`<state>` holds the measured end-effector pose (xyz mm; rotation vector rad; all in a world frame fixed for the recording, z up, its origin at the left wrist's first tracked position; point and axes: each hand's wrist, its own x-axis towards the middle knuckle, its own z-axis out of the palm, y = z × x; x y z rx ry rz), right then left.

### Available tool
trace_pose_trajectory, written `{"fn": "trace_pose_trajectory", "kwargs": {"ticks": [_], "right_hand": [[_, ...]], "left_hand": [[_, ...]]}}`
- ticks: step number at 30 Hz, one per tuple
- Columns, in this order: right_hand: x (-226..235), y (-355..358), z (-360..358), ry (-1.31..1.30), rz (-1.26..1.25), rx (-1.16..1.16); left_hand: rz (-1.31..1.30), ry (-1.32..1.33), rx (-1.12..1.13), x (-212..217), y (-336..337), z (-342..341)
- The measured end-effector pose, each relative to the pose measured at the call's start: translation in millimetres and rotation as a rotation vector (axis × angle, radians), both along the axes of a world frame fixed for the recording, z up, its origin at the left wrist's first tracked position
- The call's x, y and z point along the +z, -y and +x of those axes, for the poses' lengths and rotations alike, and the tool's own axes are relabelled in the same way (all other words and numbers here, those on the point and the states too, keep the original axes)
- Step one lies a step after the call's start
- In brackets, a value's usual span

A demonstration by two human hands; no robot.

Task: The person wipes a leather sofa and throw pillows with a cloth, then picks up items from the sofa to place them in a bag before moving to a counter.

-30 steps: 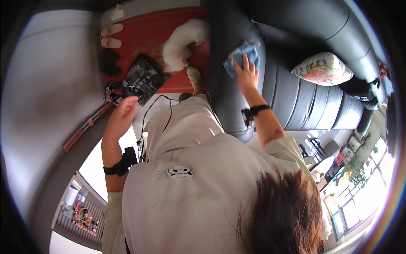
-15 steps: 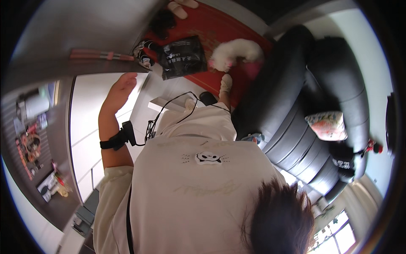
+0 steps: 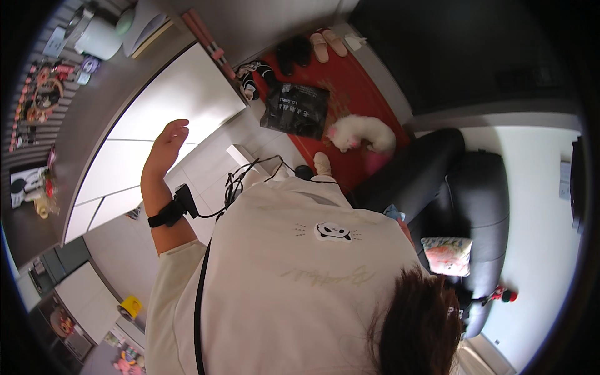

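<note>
My left hand [image 3: 165, 149] is raised beside the white cabinet front, its fingers loosely extended with nothing in them. A black strap with a small device [image 3: 181, 203] sits on that forearm, and a dark cable runs from it across my front. Most of my right hand [image 3: 405, 230] is hidden behind my white shirt [image 3: 281, 262]. At its fingers, by the black sofa, shows a small light-blue crumpled thing [image 3: 394, 212], whose kind I cannot make out.
Ahead, a red mat [image 3: 369, 81] bears a black plastic bag [image 3: 295, 109], a white furry animal [image 3: 365, 132], pink slippers [image 3: 328, 45] and dark shoes. A black sofa [image 3: 478, 187] with a patterned cushion [image 3: 447, 255] stands right. White cabinets [image 3: 169, 94] with a dark, cluttered top line the left.
The view has turned, so the mat, bag and sofa sit lower and more of the left counter shows. My left hand remains raised and bare; the light-blue thing stays at my right hand.
</note>
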<state>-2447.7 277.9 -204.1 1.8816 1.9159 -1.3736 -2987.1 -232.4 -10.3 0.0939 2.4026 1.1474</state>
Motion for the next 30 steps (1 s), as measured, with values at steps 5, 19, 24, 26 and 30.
{"fn": "trace_pose_trajectory", "kwargs": {"ticks": [5,19,24,26,30], "right_hand": [[-7,-59,-15,0.395,0.265,0.650],[155,-111,-341,-0.304,0.418,1.130],[332,-48,-436,-1.384,-0.026,1.197],[401,-62,-440,-1.820,-0.211,1.435],[490,17,-455,-1.804,-0.785,2.047]], "left_hand": [[0.035,0.016,0.139,-14,28,22],[0.078,0.129,0.397,-5,-19,114],[0.015,0.158,0.567,6,-32,166],[-0.015,0.148,0.641,13,-34,193],[-0.062,0.195,0.787,30,-45,250]]}}
